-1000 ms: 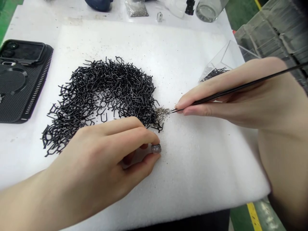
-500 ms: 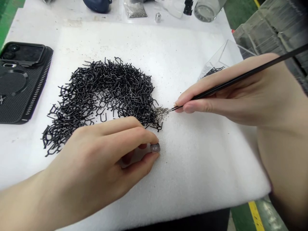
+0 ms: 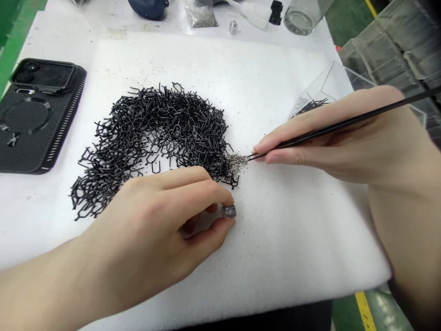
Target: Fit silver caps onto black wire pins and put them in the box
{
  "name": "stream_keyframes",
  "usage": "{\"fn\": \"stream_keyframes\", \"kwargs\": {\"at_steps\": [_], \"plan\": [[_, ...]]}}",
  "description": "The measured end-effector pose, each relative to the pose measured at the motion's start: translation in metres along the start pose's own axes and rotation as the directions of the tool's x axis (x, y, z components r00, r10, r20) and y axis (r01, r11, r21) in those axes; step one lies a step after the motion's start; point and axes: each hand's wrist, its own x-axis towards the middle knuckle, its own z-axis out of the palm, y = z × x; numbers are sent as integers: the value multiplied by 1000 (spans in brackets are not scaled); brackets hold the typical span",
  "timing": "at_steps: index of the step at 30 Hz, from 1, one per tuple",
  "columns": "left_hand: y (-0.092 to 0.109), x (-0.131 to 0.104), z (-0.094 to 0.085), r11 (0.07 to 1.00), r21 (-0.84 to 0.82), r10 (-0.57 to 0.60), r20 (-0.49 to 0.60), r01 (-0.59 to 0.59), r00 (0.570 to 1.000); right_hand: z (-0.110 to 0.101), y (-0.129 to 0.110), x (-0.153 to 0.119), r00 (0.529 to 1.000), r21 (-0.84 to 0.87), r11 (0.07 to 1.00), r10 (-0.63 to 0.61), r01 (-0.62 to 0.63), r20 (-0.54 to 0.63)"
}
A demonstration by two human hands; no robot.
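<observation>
My left hand (image 3: 165, 225) pinches a small greyish, clear-looking piece (image 3: 228, 211) between thumb and index finger, low over the white foam sheet (image 3: 282, 239). Black tweezers (image 3: 330, 125) are gripped in my right hand (image 3: 330, 133), and their tips touch the edge of a little heap of tiny silvery-brown bits (image 3: 236, 162). That heap lies against the right end of a curved pile of black forked pieces (image 3: 179, 115). Part of the pile is hidden behind my left hand. Whether the tips hold a bit is too small to tell.
A black phone case (image 3: 41, 115) lies at the left. Behind my right hand is a clear tray (image 3: 319, 87) with black pieces. Along the back stand a glass jar (image 3: 301, 20), a bag of bits (image 3: 201, 16), a small metal part (image 3: 233, 27) and a dark blue object (image 3: 148, 8).
The whole view has shifted, so the scene sits slightly further right. Both hands keep their holds, and the tweezer tips remain at the heap's edge. The piece in my left hand looks slightly turned.
</observation>
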Motion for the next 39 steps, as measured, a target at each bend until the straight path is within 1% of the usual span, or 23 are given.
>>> {"fn": "stream_keyframes", "kwargs": {"at_steps": [5, 11, 15, 20, 23, 27, 30, 33, 39], "plan": [[1, 0, 0, 1000, 2, -5, 20, 5, 1000, 0, 1, 1, 1000, 30, 1000, -7, 6, 13], [3, 1, -2, 1000, 2, -9, 15, 9, 1000, 2, -2, 2, 1000, 52, 999, 2, -2, 2], [2, -1, -2, 1000, 19, -13, 20, 13, 1000, 3, -4, 2, 1000, 43, 999, 29, -29, -8], [-1, -1, -1, 1000, 13, -12, 27, 11, 1000, 2, -4, 0, 1000, 27, 1000, 7, -8, 11], [-1, 2, 1, 1000, 21, -16, 36, 15, 999, 2, -3, -1, 1000, 6, 1000, 19, -19, 15], [0, 4, 2, 1000, -16, 4, 22, -4, 1000, 2, -3, -1, 1000, -24, 1000, 15, -15, 12], [2, 2, 0, 1000, 3, -25, 52, 25, 998, 1, -4, -1, 1000, -23, 999, 25, -25, 14], [4, 1, -4, 999, 29, -45, 60, 43, 997, 0, -5, -2, 999, -26, 999, 37, -37, 14], [-1, -2, -2, 1000, 3, -8, 41, 8, 999, 2, -2, 0, 1000, 27, 1000, 1, -1, 9]]}}
